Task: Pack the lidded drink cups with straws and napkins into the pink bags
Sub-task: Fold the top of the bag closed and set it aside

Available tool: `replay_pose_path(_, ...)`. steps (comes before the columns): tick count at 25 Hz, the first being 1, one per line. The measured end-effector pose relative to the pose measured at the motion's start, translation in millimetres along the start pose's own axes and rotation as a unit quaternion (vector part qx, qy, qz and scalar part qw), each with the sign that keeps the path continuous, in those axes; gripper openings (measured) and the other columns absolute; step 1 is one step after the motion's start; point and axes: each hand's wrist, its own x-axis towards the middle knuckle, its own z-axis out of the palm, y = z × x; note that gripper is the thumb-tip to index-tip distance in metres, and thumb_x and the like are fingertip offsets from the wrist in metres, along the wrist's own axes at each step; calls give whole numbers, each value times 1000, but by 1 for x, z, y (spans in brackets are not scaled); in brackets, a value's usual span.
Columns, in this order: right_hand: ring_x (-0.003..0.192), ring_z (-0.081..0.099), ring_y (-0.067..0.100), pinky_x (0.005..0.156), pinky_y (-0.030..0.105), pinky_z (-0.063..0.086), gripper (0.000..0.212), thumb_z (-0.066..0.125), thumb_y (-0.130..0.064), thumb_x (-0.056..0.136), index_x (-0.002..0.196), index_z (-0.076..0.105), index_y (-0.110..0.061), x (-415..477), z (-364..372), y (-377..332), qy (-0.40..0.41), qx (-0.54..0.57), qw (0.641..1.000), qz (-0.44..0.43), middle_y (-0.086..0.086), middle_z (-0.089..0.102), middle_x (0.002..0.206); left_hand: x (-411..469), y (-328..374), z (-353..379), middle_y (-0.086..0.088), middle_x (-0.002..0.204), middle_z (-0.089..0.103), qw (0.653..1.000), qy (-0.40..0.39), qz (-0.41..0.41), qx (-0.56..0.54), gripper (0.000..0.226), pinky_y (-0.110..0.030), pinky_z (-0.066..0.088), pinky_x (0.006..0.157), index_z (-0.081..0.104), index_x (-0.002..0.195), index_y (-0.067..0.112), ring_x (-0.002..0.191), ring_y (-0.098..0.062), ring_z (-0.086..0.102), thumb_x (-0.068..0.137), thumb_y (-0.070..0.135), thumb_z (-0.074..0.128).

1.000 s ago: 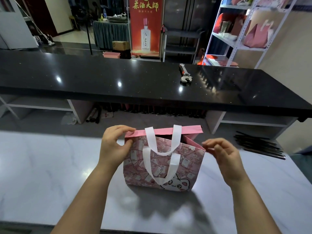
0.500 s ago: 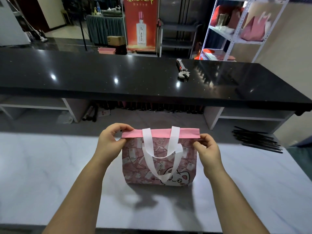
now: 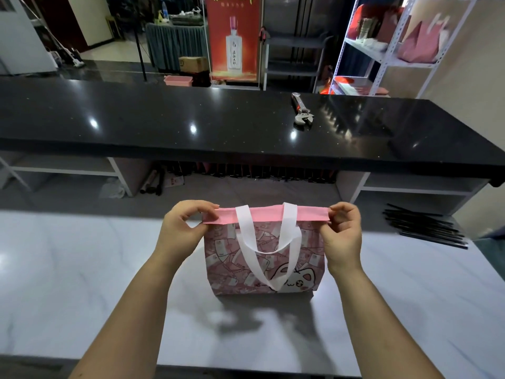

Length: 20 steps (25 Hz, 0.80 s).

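A pink bag (image 3: 224, 258) with a cat print and white handles stands upright on the white marble table (image 3: 68, 269). Its plain pink top band is pressed flat and closed. My left hand (image 3: 183, 228) pinches the left end of that band. My right hand (image 3: 343, 231) pinches the right end. What is inside the bag is hidden. A pile of black straws (image 3: 426, 227) lies at the table's far right edge. No cups or napkins are in view.
A long black counter (image 3: 136, 119) runs across beyond the table, with a wrench (image 3: 302, 112) lying on it. A white shelf rack (image 3: 388, 45) with pink bags stands at the back right. A red poster stands behind the counter.
The bag's mouth was open a second ago; my right hand came in and took the right corner, and the top band is now pulled flat and closed between both hands.
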Motion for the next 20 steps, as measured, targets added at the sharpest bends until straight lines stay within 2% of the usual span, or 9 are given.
replay_pose_path(2, 87, 60, 11, 82, 25, 49, 36, 60, 16, 80, 95, 56, -17, 1, -8, -4, -49, -120, 985, -112, -5, 61, 91, 2, -2, -5, 9, 96, 72, 993, -5, 82, 85, 27, -33, 50, 85, 73, 80, 19, 96, -9, 63, 68, -5, 76)
replay_pose_path(4, 95, 60, 8, 86, 25, 49, 35, 61, 18, 78, 93, 61, -14, 3, -19, -7, -110, -217, 948, -206, -11, 63, 97, 5, -3, -11, 9, 102, 71, 980, -31, 132, 142, 18, -37, 50, 84, 74, 85, 20, 96, -9, 63, 69, 26, 81)
replay_pose_path(6, 106, 60, 10, 90, 30, 50, 26, 69, 5, 80, 96, 64, -15, 1, -29, -14, -152, -243, 939, -189, -10, 65, 107, 4, -1, -11, 11, 104, 70, 978, -45, 132, 153, 32, -35, 49, 84, 73, 87, 21, 96, -9, 63, 70, 48, 76)
replay_pose_path(9, 107, 59, 8, 91, 25, 49, 25, 75, -13, 80, 99, 64, -24, -4, -29, -27, -164, -227, 954, -106, -12, 67, 107, 4, 6, -1, 11, 91, 68, 980, -30, 120, 157, 20, -39, 52, 79, 70, 90, 18, 87, -9, 62, 78, 33, 76)
replay_pose_path(12, 96, 58, 3, 81, 11, 46, 34, 72, -10, 82, 108, 62, -29, 2, -19, -35, -154, -305, 936, -82, -13, 64, 98, 8, 11, 4, 10, 90, 66, 974, -35, 82, 210, 25, -44, 51, 81, 69, 103, 21, 87, -15, 59, 79, 21, 76)
replay_pose_path(14, 89, 59, 9, 76, 20, 49, 24, 66, -1, 83, 92, 66, -23, 3, -14, -34, -122, -358, 920, -102, -11, 64, 90, 11, 9, 6, 10, 83, 66, 959, -25, 95, 264, 12, -44, 47, 80, 72, 89, 23, 84, -19, 60, 78, 20, 77)
replay_pose_path(16, 81, 59, 13, 71, 31, 53, 23, 60, 4, 82, 79, 65, -18, 1, -10, -31, -92, -376, 916, -109, -8, 62, 81, 7, 11, 13, 9, 78, 66, 950, 6, 86, 299, 12, -37, 38, 82, 70, 78, 22, 81, -20, 60, 75, 14, 78)
replay_pose_path(18, 78, 58, 13, 68, 38, 54, 23, 58, 3, 83, 77, 64, -18, 2, -8, -30, -72, -384, 915, -103, -8, 61, 78, 1, 15, 20, 9, 78, 65, 950, 31, 75, 302, 15, -30, 28, 83, 68, 77, 20, 81, -19, 59, 74, 9, 77)
replay_pose_path(20, 84, 58, 14, 75, 41, 55, 20, 58, -2, 87, 85, 66, -20, 5, -9, -36, -93, -411, 902, -96, -10, 62, 84, -1, 15, 21, 11, 83, 65, 954, 23, 65, 290, 13, -31, 32, 85, 69, 83, 23, 85, -17, 58, 78, 13, 74)
